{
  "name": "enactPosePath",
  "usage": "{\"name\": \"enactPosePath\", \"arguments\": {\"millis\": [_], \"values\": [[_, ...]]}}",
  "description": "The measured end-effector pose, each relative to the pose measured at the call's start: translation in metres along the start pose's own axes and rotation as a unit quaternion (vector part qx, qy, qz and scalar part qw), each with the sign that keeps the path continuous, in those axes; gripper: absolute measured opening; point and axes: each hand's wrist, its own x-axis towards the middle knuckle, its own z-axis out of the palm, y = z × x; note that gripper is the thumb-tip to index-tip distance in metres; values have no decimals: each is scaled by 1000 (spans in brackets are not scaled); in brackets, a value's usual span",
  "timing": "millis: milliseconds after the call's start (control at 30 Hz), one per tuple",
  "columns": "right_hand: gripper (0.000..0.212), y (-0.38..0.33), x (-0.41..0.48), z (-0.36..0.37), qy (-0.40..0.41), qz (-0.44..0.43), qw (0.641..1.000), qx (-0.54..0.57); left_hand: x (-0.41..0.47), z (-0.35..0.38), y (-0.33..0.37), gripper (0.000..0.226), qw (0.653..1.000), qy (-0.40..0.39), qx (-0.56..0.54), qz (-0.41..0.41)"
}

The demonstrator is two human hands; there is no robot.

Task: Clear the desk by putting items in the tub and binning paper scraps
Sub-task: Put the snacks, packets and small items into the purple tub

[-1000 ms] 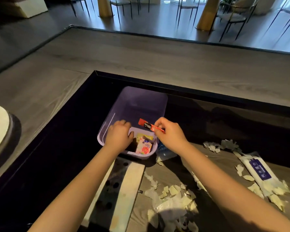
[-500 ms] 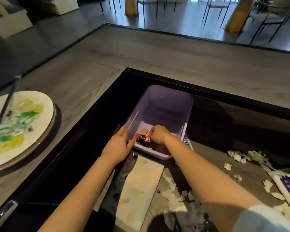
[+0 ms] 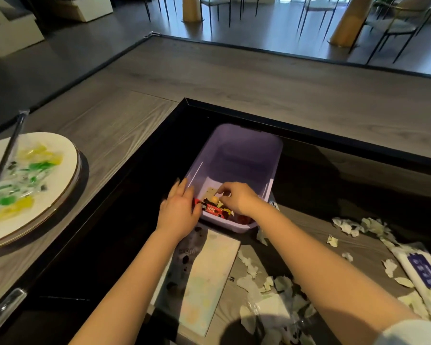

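- Step in hand: items going into the tub [image 3: 239, 155], which stands on the tabletop [image 3: 301, 232] in the dark recess, straight ahead of the person.
- Left hand [image 3: 178, 212]: fingers straight, laid flat against the tub's near-left corner, gripping nothing; it seems to steady the tub.
- Right hand [image 3: 237, 199]: inside the tub, fingers bent over the contents. I cannot tell whether it pinches anything.
- A red packet [image 3: 213, 209] and other small wrappers lie at the tub's near end; the far end is bare.
- Not yet cleared: a pale pad [image 3: 209, 275] just in front of the tub, a wipes pack [image 3: 423, 270] at the right, and paper scraps [image 3: 266, 285] strewn between them.
- Next move, as I judge it: lift the right hand out and take the pad or the pack. The scraps need gathering for a bin, and none is in view.
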Motion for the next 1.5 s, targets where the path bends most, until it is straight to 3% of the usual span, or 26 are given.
{"name": "enactPosePath", "arguments": {"millis": [200, 433, 800, 933, 1067, 1233, 1367, 1500], "values": [[32, 25, -60, -24, 140, -56, 988, -36, -11, -9, 39, 51, 998, 29, 3, 57], [33, 93, -134, -46, 196, -10, 980, -21, -37, 2, 104, 51, 992, 13, 19, 123], [46, 231, -231, -62, 137, 93, 985, -49, -107, 48, 214, 46, 987, -43, 15, 151], [49, 279, -248, -69, 103, 169, 978, -61, -127, 71, 240, 48, 986, -104, 24, 125], [52, 323, -254, -78, 118, 237, 960, -93, -138, 91, 259, 50, 982, -161, 55, 83], [64, 356, -245, -86, 112, 268, 950, -116, -142, 107, 280, 54, 965, -227, 120, 53], [80, 366, -232, -90, 70, 302, 943, -122, -139, 114, 298, 54, 965, -231, 118, 39], [89, 370, -223, -95, 74, 345, 934, -53, -135, 117, 317, 54, 971, -211, 103, 50]]}}
